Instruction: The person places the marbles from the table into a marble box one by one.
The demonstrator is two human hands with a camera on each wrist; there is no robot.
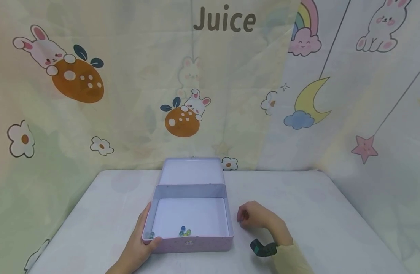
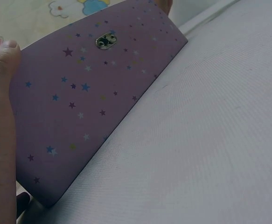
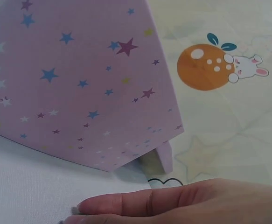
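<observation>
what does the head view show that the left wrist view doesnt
Only the head view shows the inside of the open tin box, with a few small marbles near its front wall, its raised lid, and the right hand resting curled on the table to the right of the box, apart from it.

Only the left wrist view shows the box's front wall close up: coloured stars on pink and the metal clasp.

Both show the left hand at the box's front left corner.
</observation>
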